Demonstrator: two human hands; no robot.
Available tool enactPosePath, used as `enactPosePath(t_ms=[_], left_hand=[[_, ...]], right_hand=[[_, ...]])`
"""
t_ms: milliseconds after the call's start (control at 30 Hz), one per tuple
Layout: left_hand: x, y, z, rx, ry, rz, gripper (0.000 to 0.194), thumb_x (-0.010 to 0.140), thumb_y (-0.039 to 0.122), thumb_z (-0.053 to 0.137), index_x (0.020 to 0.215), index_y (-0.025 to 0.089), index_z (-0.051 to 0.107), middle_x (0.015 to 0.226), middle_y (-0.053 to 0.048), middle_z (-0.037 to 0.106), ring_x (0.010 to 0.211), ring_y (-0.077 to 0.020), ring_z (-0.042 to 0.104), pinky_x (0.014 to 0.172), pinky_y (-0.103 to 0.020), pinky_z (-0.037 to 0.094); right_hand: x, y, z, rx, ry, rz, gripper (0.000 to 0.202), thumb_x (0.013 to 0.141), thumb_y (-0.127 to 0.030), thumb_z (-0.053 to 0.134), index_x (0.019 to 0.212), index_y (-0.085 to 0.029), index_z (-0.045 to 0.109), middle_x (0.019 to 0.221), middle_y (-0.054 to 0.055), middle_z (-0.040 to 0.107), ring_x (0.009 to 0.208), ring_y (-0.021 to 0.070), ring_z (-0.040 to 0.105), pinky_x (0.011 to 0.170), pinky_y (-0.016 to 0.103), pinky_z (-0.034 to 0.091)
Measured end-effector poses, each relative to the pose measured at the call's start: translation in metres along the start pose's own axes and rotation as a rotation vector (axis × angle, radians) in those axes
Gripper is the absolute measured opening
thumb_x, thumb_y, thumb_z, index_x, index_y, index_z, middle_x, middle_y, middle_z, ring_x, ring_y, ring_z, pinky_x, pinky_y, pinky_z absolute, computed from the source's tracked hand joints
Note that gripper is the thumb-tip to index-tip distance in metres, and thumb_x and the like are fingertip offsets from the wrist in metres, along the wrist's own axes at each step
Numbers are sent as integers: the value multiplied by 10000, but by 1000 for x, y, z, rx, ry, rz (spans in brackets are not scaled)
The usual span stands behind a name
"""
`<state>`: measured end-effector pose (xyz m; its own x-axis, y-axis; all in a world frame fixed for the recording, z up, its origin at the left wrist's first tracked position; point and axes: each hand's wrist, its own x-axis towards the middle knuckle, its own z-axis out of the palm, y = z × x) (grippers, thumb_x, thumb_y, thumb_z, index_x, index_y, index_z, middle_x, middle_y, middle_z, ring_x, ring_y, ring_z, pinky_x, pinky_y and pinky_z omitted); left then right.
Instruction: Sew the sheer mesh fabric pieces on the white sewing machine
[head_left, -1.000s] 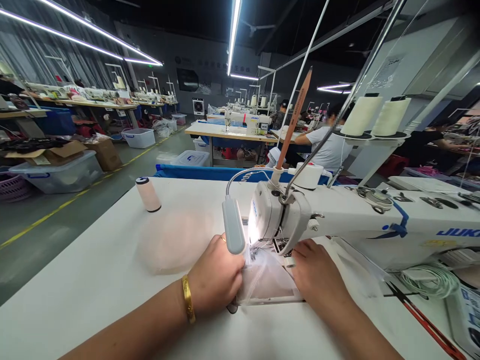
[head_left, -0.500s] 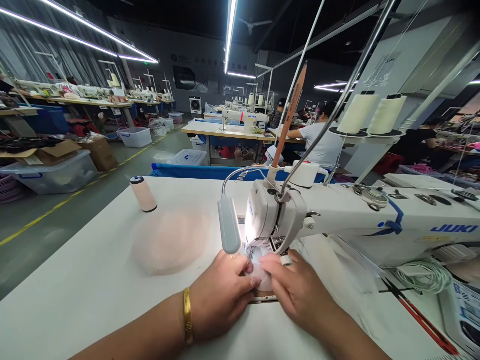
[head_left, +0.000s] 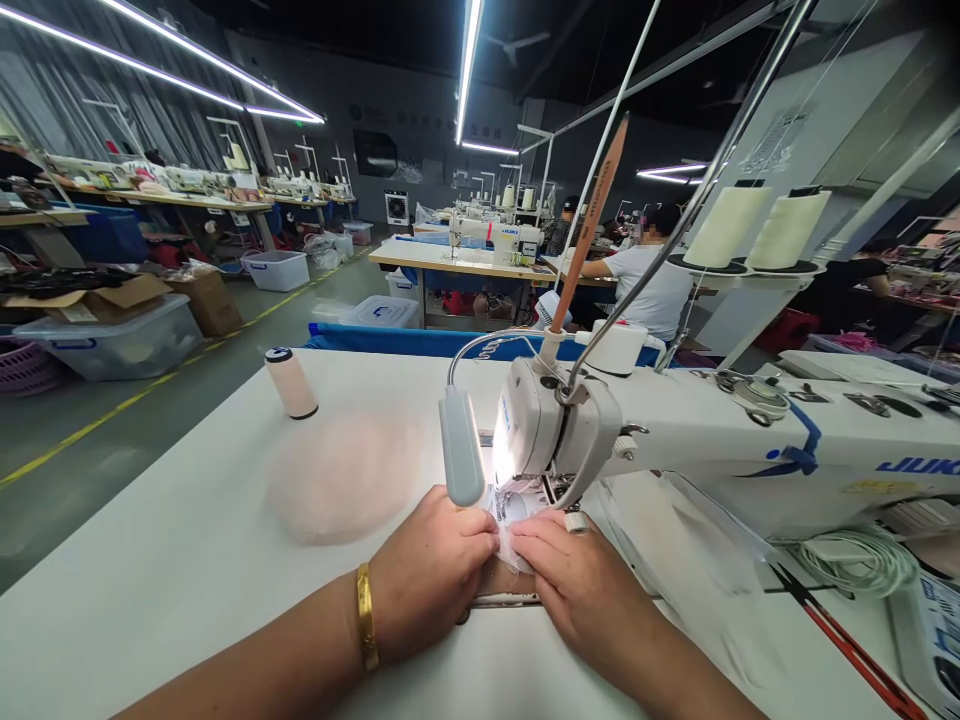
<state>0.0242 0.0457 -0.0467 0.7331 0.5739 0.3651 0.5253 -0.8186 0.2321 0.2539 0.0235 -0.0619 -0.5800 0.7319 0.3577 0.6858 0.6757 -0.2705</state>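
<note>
A small piece of sheer white fabric lies under the needle area of the white sewing machine. My left hand, with a gold bangle on its wrist, pinches the fabric's left edge, thumb against curled fingers. From the right, my right hand grips the same fabric, its fingertips close together just in front of the presser foot. The needle itself cannot be made out. A grey lamp shines on the spot from above my left hand.
Left on the white table are a pale sheer fabric pile and a peach thread spool. Right of my hands lie more sheer fabric, red-handled tweezers and a coiled cord. A person in white sits beyond.
My left hand has shifted slightly left, and the thumb has drawn back from the fabric's middle. Both hands now hold the fabric closer to its two sides. The view has turned slightly.
</note>
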Motion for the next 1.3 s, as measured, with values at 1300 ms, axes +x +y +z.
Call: enactPosePath(t_ms=[1300], left_hand=[[10,-10,6,-5,42,-161,262,954,109,458,854,191,686,890,-86,697,895,-267,614,818,-407,500]], right_hand=[[4,7,10,1,52,59,512,849,24,434,1216,-234,681,1145,89,732,1025,280,669,843,413,584]])
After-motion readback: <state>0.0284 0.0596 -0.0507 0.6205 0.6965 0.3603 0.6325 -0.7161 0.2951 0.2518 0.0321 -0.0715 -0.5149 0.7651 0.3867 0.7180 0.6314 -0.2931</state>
